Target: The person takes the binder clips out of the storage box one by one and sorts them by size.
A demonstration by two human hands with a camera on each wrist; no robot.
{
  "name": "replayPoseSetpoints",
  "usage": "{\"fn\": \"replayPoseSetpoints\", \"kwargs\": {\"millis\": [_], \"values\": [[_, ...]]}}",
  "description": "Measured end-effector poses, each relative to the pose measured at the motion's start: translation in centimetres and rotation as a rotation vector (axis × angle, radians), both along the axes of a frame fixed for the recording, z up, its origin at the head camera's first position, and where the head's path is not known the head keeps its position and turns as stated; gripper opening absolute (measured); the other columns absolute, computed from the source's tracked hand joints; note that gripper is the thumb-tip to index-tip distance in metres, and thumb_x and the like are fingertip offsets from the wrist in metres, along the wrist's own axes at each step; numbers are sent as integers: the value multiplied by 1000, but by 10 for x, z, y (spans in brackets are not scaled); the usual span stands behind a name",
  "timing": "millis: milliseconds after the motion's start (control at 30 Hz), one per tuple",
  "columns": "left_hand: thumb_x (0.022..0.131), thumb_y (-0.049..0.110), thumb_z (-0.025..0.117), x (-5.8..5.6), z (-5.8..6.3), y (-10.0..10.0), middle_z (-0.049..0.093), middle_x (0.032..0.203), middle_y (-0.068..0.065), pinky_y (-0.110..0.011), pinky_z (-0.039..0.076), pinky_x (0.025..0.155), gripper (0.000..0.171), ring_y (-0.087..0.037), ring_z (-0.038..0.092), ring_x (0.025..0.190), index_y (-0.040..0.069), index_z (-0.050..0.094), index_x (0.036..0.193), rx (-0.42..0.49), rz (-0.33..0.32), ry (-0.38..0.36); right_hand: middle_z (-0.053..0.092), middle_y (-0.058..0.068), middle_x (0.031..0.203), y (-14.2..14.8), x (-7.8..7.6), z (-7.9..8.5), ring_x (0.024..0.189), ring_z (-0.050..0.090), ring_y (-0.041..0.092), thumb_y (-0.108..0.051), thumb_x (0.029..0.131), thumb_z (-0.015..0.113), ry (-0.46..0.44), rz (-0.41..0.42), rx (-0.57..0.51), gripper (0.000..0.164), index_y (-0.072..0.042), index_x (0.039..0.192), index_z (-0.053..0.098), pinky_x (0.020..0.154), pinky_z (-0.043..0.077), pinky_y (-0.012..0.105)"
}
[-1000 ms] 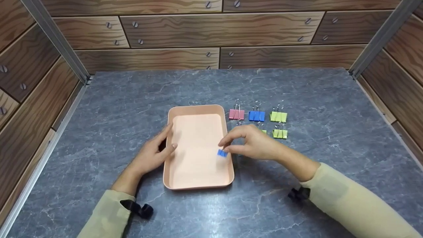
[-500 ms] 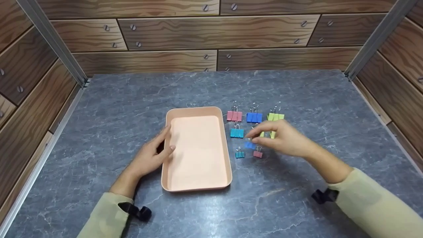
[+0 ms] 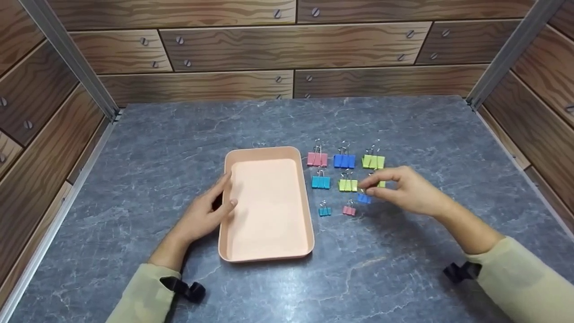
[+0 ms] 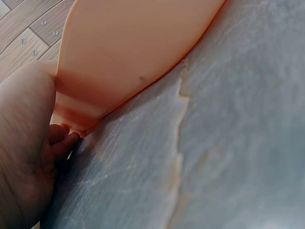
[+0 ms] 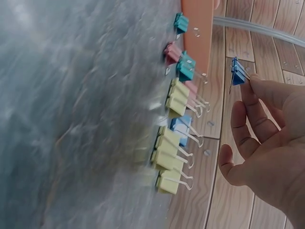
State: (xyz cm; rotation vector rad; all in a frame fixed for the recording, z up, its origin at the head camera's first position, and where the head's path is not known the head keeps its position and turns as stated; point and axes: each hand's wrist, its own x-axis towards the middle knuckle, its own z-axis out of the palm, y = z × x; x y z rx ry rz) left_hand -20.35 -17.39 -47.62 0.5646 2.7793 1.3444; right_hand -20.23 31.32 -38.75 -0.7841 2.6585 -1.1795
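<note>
The thumb and forefinger of my right hand (image 3: 408, 190) pinch a small blue binder clip (image 3: 364, 198) by its wire handle, held above the table. In the right wrist view this binder clip (image 5: 238, 71) hangs at the fingertips. My left hand (image 3: 202, 215) grips the left wall of a peach tray (image 3: 310, 224), thumb over the rim and fingers outside. Beside the tray stand a small teal clip (image 3: 325, 211) and a small pink clip (image 3: 349, 211). Behind these are a larger teal clip (image 3: 321, 182) and a lime clip (image 3: 348, 185); another lime clip (image 3: 381, 184) is partly hidden by my right hand.
The back row holds a large pink clip (image 3: 317, 159), a blue one (image 3: 344, 161) and a lime one (image 3: 373, 162). Wood-patterned walls (image 3: 233, 49) and metal posts (image 3: 76, 58) surround the grey marbled table (image 3: 179, 125).
My right hand has moved right, from over the tray to above the clips, carrying the small blue binder clip. My left hand stays at the tray.
</note>
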Motion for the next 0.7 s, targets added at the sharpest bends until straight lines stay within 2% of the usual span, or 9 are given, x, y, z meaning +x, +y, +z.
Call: {"fn": "replayPoseSetpoints", "kwargs": {"millis": [67,133,300,400,700], "values": [[105,41,65,0,0,0,37,168,-12,-53,30,125,75,-34,37,153,22,31,169,0,2,-3,79,4,116,4,0,-2,113,70,14,-11,101,74,-3,-4,12,16,-12,115,82,104,54,45],[105,41,65,1,0,0,37,168,-12,-53,30,125,75,-34,37,153,23,31,169,-1,3,-5,79,2,116,7,1,-3,113,70,14,-12,101,74,-7,-11,22,16,-12,116,83,104,54,44],[105,41,66,1,0,-1,38,168,-11,-53,31,125,75,-34,37,153,24,31,169,0,7,-8,79,6,116,13,1,-6,110,71,16,-9,102,73,-23,-12,19,17,-7,117,82,92,59,29],[105,39,66,1,0,-1,38,167,-12,-52,31,125,74,-34,38,153,23,32,169,5,8,-6,79,8,115,15,1,-8,106,72,16,-7,101,73,-32,-11,15,17,-6,116,82,86,59,26],[105,37,66,0,0,0,36,168,-13,-52,31,125,74,-33,37,153,21,32,169,13,-7,-4,79,1,115,22,0,-16,104,72,16,-9,101,74,-32,-5,60,17,-9,115,82,88,59,28]]}}
